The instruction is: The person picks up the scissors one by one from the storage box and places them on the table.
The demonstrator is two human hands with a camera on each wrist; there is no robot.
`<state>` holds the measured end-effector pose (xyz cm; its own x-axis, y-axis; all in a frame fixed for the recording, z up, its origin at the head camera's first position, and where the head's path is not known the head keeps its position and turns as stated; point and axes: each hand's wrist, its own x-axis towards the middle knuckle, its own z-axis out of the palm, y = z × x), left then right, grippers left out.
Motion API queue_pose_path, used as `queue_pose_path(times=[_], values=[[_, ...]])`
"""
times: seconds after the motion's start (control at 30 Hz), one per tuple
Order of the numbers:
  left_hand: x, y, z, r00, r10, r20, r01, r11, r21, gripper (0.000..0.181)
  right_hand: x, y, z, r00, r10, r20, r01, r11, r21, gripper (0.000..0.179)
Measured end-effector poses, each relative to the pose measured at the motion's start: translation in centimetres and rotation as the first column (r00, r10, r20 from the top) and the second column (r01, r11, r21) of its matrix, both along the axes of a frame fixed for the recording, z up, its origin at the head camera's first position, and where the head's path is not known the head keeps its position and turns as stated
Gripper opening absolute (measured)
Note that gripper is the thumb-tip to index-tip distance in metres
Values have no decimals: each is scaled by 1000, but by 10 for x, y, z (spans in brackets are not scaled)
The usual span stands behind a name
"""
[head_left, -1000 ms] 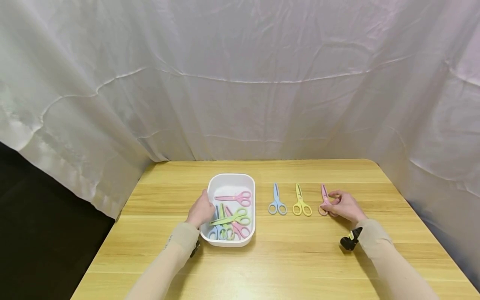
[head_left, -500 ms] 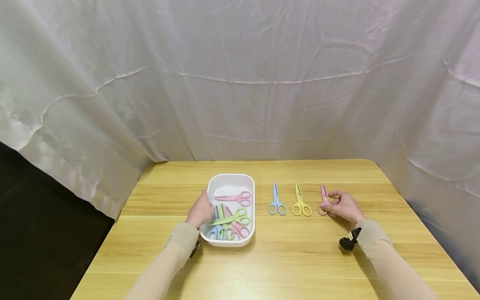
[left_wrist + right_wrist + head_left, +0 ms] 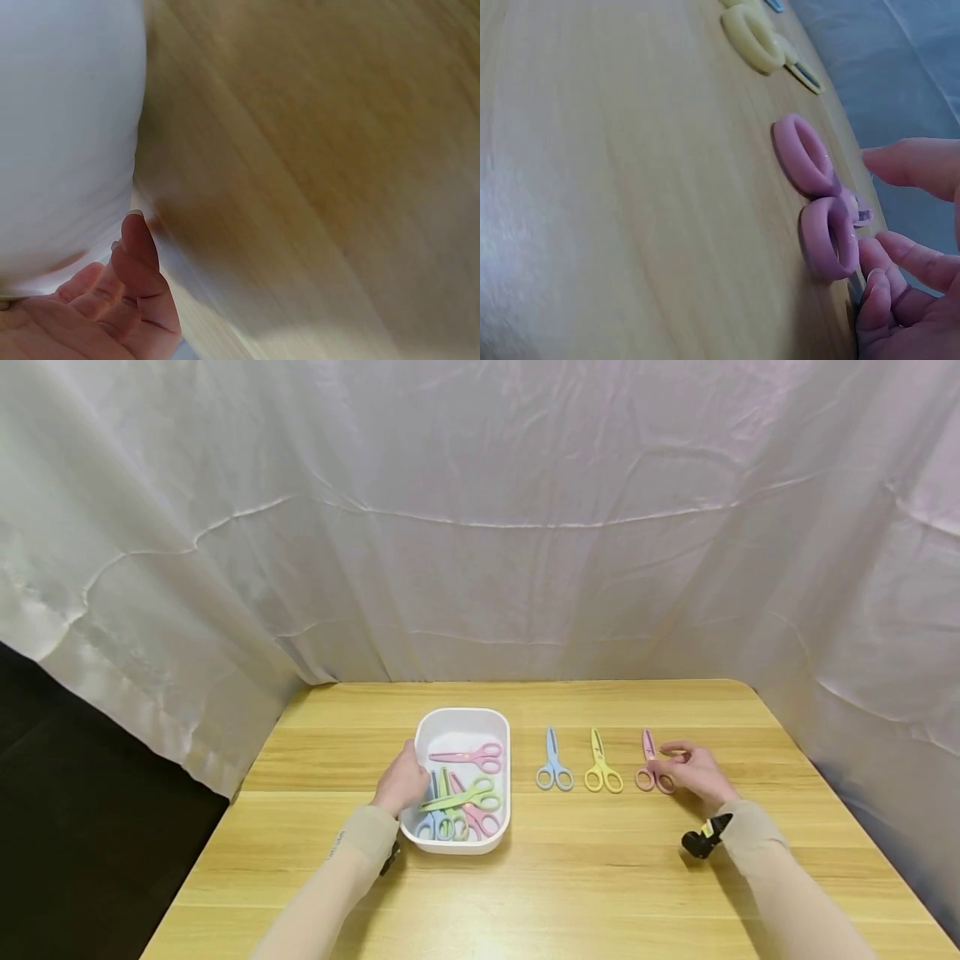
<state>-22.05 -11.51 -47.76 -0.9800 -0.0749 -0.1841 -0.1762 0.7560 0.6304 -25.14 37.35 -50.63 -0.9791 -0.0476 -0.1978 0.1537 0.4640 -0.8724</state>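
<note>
A white plastic box point(image 3: 465, 721) stands left of centre on the table, several pastel scissors point(image 3: 467, 796) lying jumbled inside. My left hand point(image 3: 402, 783) holds the box at its left rim; the left wrist view has its fingers point(image 3: 141, 255) curved against the outer wall. To the right, blue scissors point(image 3: 553, 764), yellow scissors point(image 3: 597, 766) and pink scissors point(image 3: 648, 747) lie in a row, blades pointing away. My right hand point(image 3: 699, 774) hovers beside the pink pair, thumb and fingers spread apart. In the right wrist view the pink handle loops point(image 3: 799, 154) rest flat on the wood, free of the fingers.
The wooden table point(image 3: 570, 893) ends at the back against a pale hanging curtain point(image 3: 480, 602), which also closes in both sides. Black material point(image 3: 82, 827) lies beyond the table's left edge.
My right thumb and fingers have come off the pink scissors, and the hand has shifted slightly right. The left hand and the box stay where they were.
</note>
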Motion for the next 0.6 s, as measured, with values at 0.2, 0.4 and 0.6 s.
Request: queue_pose_path(times=[0.2,0.4,0.6], values=[[0,0,0,1000,1,11,-1,1000,1,70,2,-2,2,995,-97,9,98,990,-97,65],[0,-1,1,1000,-1,7,1,1000,-8,69,1,-11,11,982,-186,-30,183,980,-72,59],[0,0,1,1000,-4,5,4,1000,-11,69,-2,-32,32,982,-138,-125,137,990,-15,51]])
